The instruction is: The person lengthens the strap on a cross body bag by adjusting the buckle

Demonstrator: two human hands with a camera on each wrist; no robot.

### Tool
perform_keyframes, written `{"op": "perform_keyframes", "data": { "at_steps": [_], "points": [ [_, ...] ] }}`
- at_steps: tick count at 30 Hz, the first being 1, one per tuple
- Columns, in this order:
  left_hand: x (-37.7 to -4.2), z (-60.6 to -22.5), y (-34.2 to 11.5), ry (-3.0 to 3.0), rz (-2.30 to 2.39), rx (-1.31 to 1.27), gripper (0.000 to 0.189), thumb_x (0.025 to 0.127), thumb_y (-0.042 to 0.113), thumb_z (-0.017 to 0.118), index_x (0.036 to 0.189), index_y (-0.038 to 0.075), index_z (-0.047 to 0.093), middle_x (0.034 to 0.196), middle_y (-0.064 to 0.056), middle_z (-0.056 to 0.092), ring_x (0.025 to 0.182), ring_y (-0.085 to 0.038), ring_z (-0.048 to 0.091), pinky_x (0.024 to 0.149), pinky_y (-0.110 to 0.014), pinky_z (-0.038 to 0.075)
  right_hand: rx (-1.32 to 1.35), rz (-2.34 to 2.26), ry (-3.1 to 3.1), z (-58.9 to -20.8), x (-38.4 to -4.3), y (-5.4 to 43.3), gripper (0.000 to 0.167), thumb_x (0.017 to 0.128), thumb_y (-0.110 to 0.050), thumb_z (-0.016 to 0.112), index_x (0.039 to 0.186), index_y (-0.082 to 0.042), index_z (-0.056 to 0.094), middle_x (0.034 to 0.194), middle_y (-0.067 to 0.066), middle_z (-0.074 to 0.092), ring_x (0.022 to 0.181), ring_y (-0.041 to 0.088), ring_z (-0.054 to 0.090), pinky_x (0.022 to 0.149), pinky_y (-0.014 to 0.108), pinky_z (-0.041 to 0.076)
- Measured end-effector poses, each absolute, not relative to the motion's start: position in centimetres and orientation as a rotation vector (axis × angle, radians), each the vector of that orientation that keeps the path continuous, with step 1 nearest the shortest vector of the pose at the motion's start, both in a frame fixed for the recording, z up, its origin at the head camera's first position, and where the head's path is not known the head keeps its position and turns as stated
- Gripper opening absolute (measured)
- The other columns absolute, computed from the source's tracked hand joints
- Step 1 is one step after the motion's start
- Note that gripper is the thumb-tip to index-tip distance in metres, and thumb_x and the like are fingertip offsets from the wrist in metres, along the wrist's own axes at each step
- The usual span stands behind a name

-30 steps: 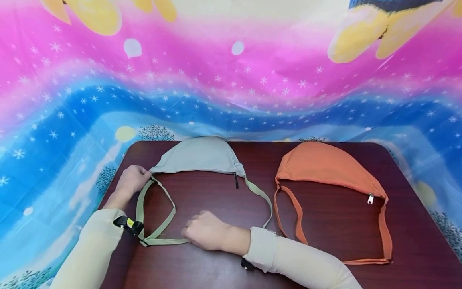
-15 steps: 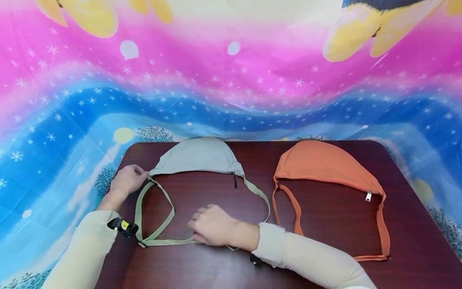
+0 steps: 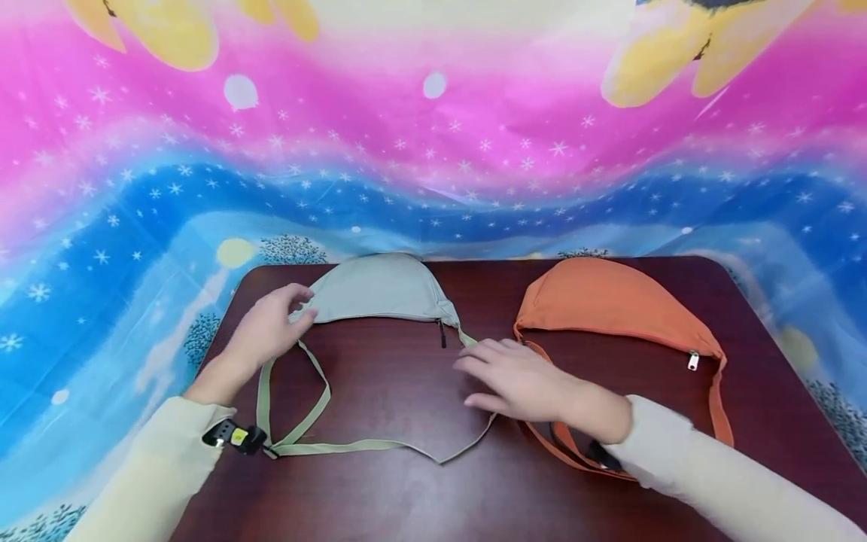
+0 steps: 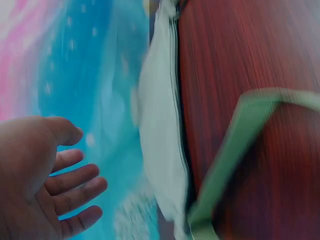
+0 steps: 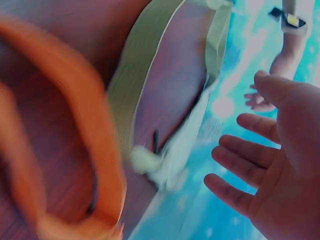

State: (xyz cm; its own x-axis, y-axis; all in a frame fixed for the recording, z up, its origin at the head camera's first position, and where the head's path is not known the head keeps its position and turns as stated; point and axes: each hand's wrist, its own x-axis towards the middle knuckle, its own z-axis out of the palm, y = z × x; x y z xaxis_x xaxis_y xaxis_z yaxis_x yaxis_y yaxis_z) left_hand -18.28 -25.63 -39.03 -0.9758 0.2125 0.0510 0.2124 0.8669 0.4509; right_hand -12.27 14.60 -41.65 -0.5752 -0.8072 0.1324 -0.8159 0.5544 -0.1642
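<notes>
A pale grey-green waist bag [image 3: 379, 290] lies at the back left of the table, zip edge toward me. Its green strap [image 3: 318, 448] loops forward over the wood. My left hand [image 3: 272, 325] is at the bag's left end, fingers spread and loosely bent; in the left wrist view the palm holds nothing. Over the right part of that strap hovers my right hand [image 3: 518, 379], fingers parted, its palm bare in the right wrist view. To the right lies an orange waist bag [image 3: 612, 305], with its orange strap [image 5: 95, 130] partly hidden under my right forearm.
Both bags lie on a dark reddish-brown table [image 3: 379, 504]. A pink and blue printed cloth [image 3: 420, 158] hangs behind and around it. A black zip pull [image 3: 443, 334] hangs from the grey-green bag, a silver zip pull [image 3: 693, 361] from the orange one.
My right hand has let go of the green strap and moved right and up. My left hand has released the bag's left end, opened, and shifted slightly right.
</notes>
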Motion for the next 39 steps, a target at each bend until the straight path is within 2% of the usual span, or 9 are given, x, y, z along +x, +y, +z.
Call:
{"op": "perform_keyframes", "data": {
  "at_steps": [5, 11, 16, 23, 27, 30, 34, 39],
  "points": [
    [-18.2, -38.9, -21.0, 3.065, 0.701, 0.618, 0.047, 0.098, 0.023, 0.067, 0.139, 0.001, 0.056, 0.136, -0.018, 0.061, 0.121, -0.036, 0.060, 0.096, -0.054, 0.049, 1.340, 0.348, -2.800, -41.1, -11.6, 18.9, 0.049, 0.096, -0.043, 0.071, 0.135, -0.015, 0.062, 0.137, 0.005, 0.059, 0.126, 0.025, 0.056, 0.104, 0.051, 0.045],
    [-17.7, -39.0, -14.0, 2.996, 0.652, 0.929, 0.049, 0.096, 0.028, 0.072, 0.136, 0.003, 0.059, 0.134, -0.012, 0.064, 0.127, -0.029, 0.058, 0.106, -0.048, 0.044, 1.182, 0.375, -2.884, -40.7, -10.2, 23.1, 0.050, 0.093, -0.039, 0.075, 0.135, -0.015, 0.063, 0.137, 0.006, 0.060, 0.127, 0.028, 0.056, 0.102, 0.054, 0.045],
    [-17.0, -39.6, -7.9, 2.889, 0.592, 1.162, 0.047, 0.096, 0.030, 0.072, 0.134, 0.006, 0.061, 0.130, -0.007, 0.066, 0.121, -0.023, 0.061, 0.103, -0.048, 0.046, 1.035, 0.412, -2.975, -40.7, -8.9, 26.2, 0.046, 0.095, -0.039, 0.072, 0.135, -0.017, 0.064, 0.138, 0.005, 0.059, 0.126, 0.028, 0.057, 0.101, 0.057, 0.045],
    [-15.3, -40.5, -0.8, 2.773, 0.462, 1.358, 0.048, 0.098, 0.041, 0.067, 0.137, 0.013, 0.060, 0.134, 0.000, 0.063, 0.121, -0.014, 0.059, 0.099, -0.039, 0.047, 0.879, 0.459, -3.030, -41.6, -7.0, 30.4, 0.044, 0.096, -0.040, 0.072, 0.133, -0.019, 0.065, 0.135, 0.002, 0.061, 0.124, 0.029, 0.058, 0.095, 0.060, 0.046],
    [-13.9, -40.8, 2.6, 2.694, 0.408, 1.427, 0.049, 0.100, 0.046, 0.063, 0.139, 0.017, 0.059, 0.138, 0.003, 0.060, 0.124, -0.009, 0.057, 0.100, -0.034, 0.046, 0.782, 0.482, -3.056, -42.2, -6.0, 32.9, 0.042, 0.093, -0.041, 0.074, 0.130, -0.022, 0.067, 0.133, -0.001, 0.062, 0.121, 0.028, 0.059, 0.090, 0.056, 0.051],
    [-12.7, -41.6, 5.3, 2.650, 0.382, 1.432, 0.050, 0.100, 0.052, 0.059, 0.140, 0.023, 0.058, 0.140, 0.008, 0.058, 0.127, -0.005, 0.053, 0.102, -0.031, 0.042, 0.708, 0.492, -3.103, -42.7, -5.3, 34.9, 0.046, 0.090, -0.046, 0.075, 0.129, -0.024, 0.066, 0.130, -0.006, 0.063, 0.117, 0.025, 0.060, 0.084, 0.048, 0.055],
    [-11.3, -43.2, 8.5, 2.601, 0.385, 1.423, 0.050, 0.099, 0.060, 0.055, 0.140, 0.031, 0.058, 0.140, 0.016, 0.055, 0.127, 0.000, 0.050, 0.099, -0.026, 0.039, 0.642, 0.484, -3.191, -43.4, -4.5, 37.1, 0.058, 0.084, -0.057, 0.076, 0.131, -0.025, 0.065, 0.128, -0.011, 0.062, 0.114, 0.024, 0.061, 0.080, 0.038, 0.056],
    [-9.8, -44.9, 11.2, 2.531, 0.351, 1.441, 0.051, 0.095, 0.065, 0.057, 0.138, 0.036, 0.058, 0.136, 0.022, 0.055, 0.123, 0.004, 0.048, 0.095, -0.020, 0.037, 0.631, 0.488, -3.319, -45.0, -4.0, 39.5, 0.075, 0.075, -0.068, 0.076, 0.133, -0.023, 0.063, 0.128, -0.008, 0.062, 0.112, 0.030, 0.061, 0.076, 0.032, 0.054]
  ]
}}
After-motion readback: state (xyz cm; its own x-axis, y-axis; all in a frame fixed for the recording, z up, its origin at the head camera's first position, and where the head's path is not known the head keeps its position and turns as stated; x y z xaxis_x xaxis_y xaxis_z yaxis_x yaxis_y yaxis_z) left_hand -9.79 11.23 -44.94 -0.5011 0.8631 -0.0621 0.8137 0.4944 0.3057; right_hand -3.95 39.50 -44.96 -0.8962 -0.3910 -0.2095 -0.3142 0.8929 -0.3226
